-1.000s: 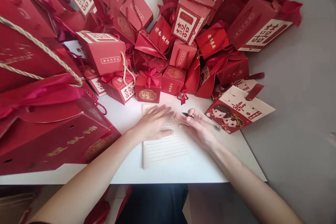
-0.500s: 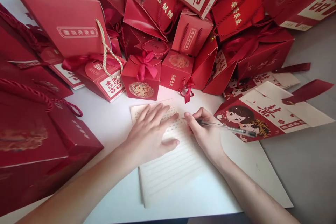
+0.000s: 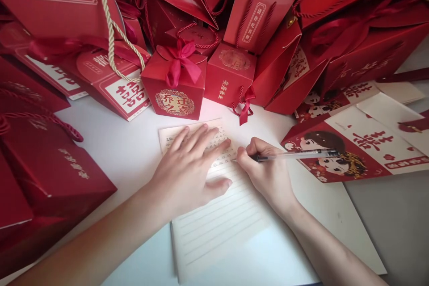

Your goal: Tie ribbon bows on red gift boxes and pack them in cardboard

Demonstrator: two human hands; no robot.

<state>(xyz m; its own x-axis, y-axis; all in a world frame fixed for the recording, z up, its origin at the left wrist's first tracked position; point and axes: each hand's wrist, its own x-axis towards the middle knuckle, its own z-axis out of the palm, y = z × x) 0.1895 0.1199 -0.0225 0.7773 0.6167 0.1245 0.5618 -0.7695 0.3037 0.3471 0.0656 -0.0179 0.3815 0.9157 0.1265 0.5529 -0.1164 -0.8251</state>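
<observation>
A lined notebook (image 3: pixel 221 223) lies on the white table, its upper lines filled with small handwriting. My left hand (image 3: pixel 194 170) rests flat on the page with fingers spread, covering part of the writing. My right hand (image 3: pixel 264 165) is closed around a pen (image 3: pixel 301 154) with a clear barrel and dark grip. The pen's tip is near the right side of the written lines, partly hidden by my fingers. Just beyond the notebook stands a red gift box (image 3: pixel 179 82) with a ribbon bow and gold characters.
Red gift boxes and bags crowd the back, such as a small box with a cord (image 3: pixel 229 69). A large red bag (image 3: pixel 56 165) stands at the left. Flat red and white envelopes with cartoon figures (image 3: pixel 335 156) lie right of my right hand.
The view has moved closer, so the boxes appear larger and higher. The pen's rear end has swung up to lie nearly level. My left hand stays spread on the page.
</observation>
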